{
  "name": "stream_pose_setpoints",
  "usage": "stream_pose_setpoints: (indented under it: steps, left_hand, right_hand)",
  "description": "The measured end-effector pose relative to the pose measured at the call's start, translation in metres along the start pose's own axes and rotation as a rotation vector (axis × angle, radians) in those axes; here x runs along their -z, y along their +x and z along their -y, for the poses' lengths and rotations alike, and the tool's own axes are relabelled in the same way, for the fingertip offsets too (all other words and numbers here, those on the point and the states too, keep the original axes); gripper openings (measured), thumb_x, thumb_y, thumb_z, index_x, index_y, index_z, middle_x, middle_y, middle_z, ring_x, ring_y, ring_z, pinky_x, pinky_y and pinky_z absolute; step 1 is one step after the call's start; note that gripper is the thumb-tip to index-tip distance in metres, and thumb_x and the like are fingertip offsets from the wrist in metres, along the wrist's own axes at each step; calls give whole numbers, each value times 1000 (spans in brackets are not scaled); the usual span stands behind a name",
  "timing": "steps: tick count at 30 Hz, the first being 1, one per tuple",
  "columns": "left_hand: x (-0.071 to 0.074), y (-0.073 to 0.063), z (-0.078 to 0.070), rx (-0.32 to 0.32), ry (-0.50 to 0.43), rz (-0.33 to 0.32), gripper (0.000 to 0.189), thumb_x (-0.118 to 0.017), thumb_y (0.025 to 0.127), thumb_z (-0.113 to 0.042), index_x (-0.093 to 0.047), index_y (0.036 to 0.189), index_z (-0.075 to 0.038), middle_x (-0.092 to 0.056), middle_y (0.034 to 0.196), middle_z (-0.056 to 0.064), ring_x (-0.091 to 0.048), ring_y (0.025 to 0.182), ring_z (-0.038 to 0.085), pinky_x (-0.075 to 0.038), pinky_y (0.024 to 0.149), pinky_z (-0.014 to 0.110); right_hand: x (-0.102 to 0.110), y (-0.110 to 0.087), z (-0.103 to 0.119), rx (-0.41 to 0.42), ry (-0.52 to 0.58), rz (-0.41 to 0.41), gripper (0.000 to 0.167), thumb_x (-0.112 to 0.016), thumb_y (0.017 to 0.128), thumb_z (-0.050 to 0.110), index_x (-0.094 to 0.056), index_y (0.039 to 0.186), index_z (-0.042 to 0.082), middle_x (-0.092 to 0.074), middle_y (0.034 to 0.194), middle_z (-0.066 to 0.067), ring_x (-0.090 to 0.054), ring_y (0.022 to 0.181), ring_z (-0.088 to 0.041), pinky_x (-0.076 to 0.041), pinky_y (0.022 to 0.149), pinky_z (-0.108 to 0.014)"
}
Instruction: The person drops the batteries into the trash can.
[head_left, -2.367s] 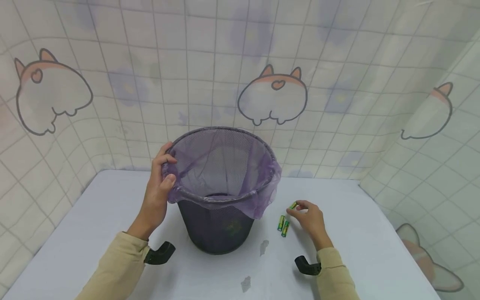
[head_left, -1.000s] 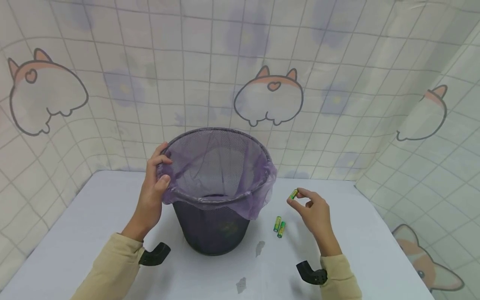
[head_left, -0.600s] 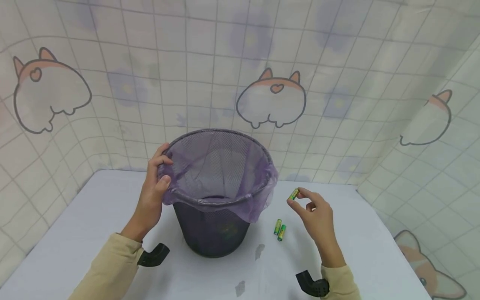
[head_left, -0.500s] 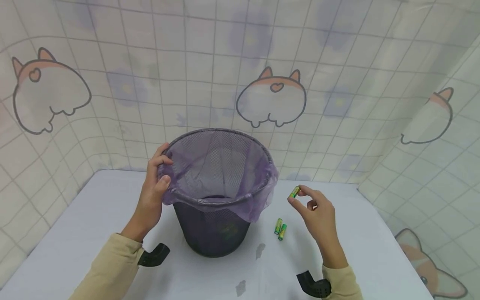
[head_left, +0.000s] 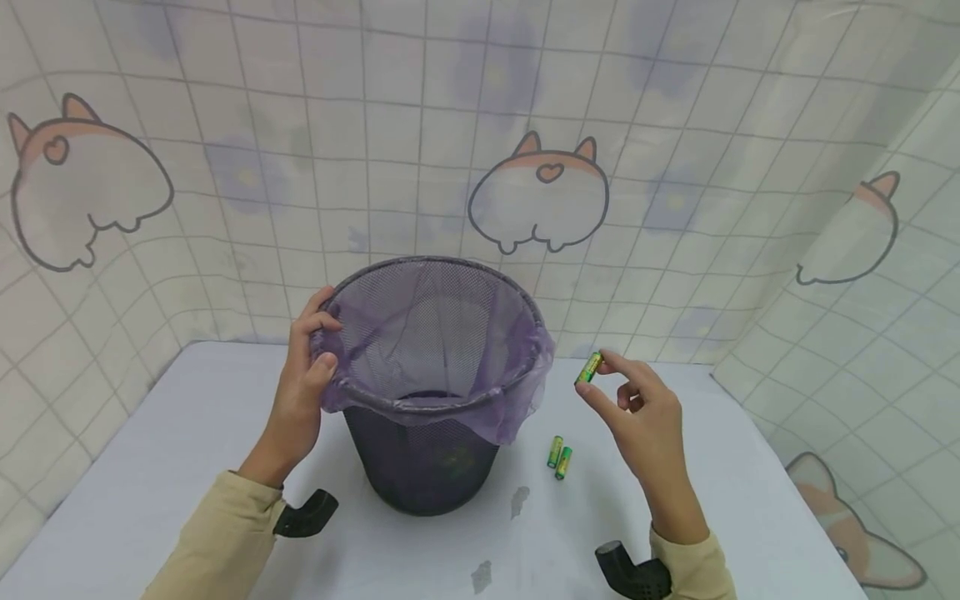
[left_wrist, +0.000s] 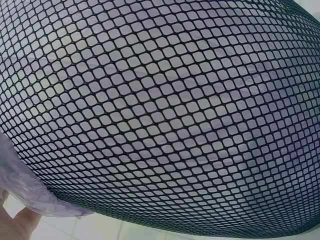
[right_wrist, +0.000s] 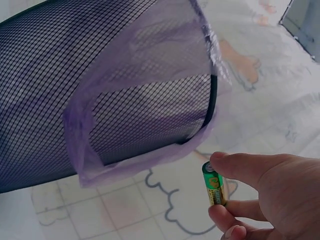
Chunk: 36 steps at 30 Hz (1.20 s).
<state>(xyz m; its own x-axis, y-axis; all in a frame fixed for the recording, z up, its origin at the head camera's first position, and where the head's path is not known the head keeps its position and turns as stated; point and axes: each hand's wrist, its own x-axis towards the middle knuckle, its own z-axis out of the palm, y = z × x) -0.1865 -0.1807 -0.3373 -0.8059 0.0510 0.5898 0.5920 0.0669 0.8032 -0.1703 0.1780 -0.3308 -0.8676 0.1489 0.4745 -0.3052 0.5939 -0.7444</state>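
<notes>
One green cylindrical battery [head_left: 588, 367] is pinched by the right grip [head_left: 649, 417], one black mesh bin [head_left: 420, 467] clasped by the left grip [head_left: 298, 396], with two batteries [head_left: 563, 463] on the white desk [head_left: 217, 400].

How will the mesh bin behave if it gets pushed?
The mesh bin is probably light for its size, given its thin, open weave. Pushed high up, it might tip, since it narrows toward the base. The purple liner would likely just flop: it's sheer, wrinkled film hanging loosely outside.
</notes>
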Motion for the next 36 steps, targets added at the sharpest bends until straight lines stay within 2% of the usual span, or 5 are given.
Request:
stream_pose_setpoints:
  steps: [12,16,20,28,36]
  left_hand:
    - [0,2,0,-18,-20,-1,36,-41,97,-29,-37,119,-1,-17,160,-2,-12,147,24,-5,112,54]
    - [-2,2,1,-12,-20,9,37,-41,97,-30,-36,119,0,-17,159,-3,-13,147,25,-5,111,57]
    - [-3,4,0,-8,-15,14,38,-41,97,-31,-35,119,0,-17,160,-4,-13,147,24,-7,111,59]
    - [-3,6,0,-10,6,10,39,-41,97,-30,-35,119,2,-18,159,-4,-13,148,23,-6,113,55]
    - [1,2,0,13,14,-2,34,-39,97,-30,-37,119,-5,-18,159,-6,-15,146,23,-7,111,57]
  right_hand:
    - [3,2,20,35,74,8,42,-78,81,18,-68,121,18,-63,100,5,-41,68,-8,-33,62,-20]
    - [5,1,25,40,89,2,41,-77,81,16,-68,121,18,-61,99,7,-41,67,-8,-32,59,-21]
    - [7,4,30,76,105,-16,41,-77,81,13,-68,121,17,-61,98,8,-40,67,-8,-30,58,-21]
    - [5,8,40,124,141,2,43,-76,81,12,-67,123,17,-61,99,9,-39,67,-9,-30,59,-22]
    - [1,10,44,141,139,14,42,-76,81,13,-67,122,16,-61,97,9,-39,66,-9,-30,59,-22]
